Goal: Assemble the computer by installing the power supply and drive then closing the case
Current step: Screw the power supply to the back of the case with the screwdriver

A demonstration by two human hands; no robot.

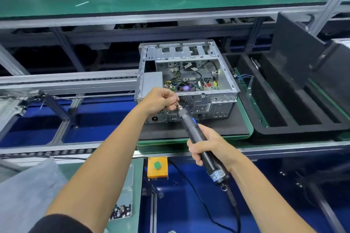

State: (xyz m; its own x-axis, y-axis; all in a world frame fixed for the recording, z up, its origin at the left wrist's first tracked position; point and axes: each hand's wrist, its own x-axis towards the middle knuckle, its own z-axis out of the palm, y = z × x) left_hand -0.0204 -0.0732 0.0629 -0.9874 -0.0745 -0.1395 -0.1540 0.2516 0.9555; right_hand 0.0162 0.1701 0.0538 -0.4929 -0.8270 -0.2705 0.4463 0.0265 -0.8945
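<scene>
The computer case (187,81) is the landmark here, so everything gets placed off that. It's lying open side up on a dark mat on the green pallet (246,128), lid off, cables and board all exposed. Being sheet steel, it's probably heavy-ish and stiff, but those stamped edges can bite, so it's best gripped by the folded outer rims and never by the wiring or the board, which look like the fragile bits.

The power supply (152,81) is seen as a grey box already sitting in the case's near-left corner, against the rear panel. It's likely dense and rigid, and should be handled by its flat sides, not by its loom. Whether it's screwed down yet can't be told.

To the right of the case, a black foam tray (284,126) is parked alongside.

The electric screwdriver (197,134) is gripped around its barrel by the right hand (206,147), just in front of the case, tip angled up toward the rear panel. Smooth, corded, a bit top-heavy by the look of it.

The left hand (161,100) is held right at the rear panel, fingers curled and pinching at the bit tip; a screw is presumably being seated there, but it's too small to be made out.

Well in front of the case, a bin of screws (121,212) is spotted.
</scene>
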